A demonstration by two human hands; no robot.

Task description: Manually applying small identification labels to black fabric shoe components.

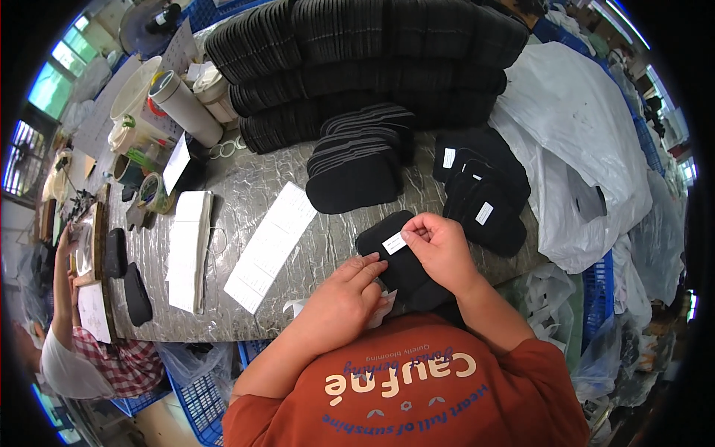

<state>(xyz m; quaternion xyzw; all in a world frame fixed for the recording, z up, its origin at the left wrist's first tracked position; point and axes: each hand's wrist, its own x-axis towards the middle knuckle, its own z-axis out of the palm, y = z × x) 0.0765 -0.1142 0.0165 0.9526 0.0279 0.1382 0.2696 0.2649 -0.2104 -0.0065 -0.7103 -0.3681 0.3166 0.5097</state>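
Note:
A black rounded fabric pad (383,223) lies at the table's near edge, with more black material below it, partly hidden by my hands. On it sits a small white label (393,243). My right hand (439,249) pinches the label's right end between thumb and fingertips. My left hand (350,287) rests with its fingers stretched out, their tips on the pad just below the label. White paper (385,307) shows from beneath the left palm; how it is held is hidden. To the right, several black pads (484,186) lie overlapped, some bearing white labels.
A fanned stack of black pads (354,179) stands ahead, before long rows of packed pads (365,52). Left are a printed white strip (272,246) and folded sheets (188,253). A tumbler (182,108) and cups stand farther back. White plastic (566,127) covers the right side. Another person (82,357) sits left.

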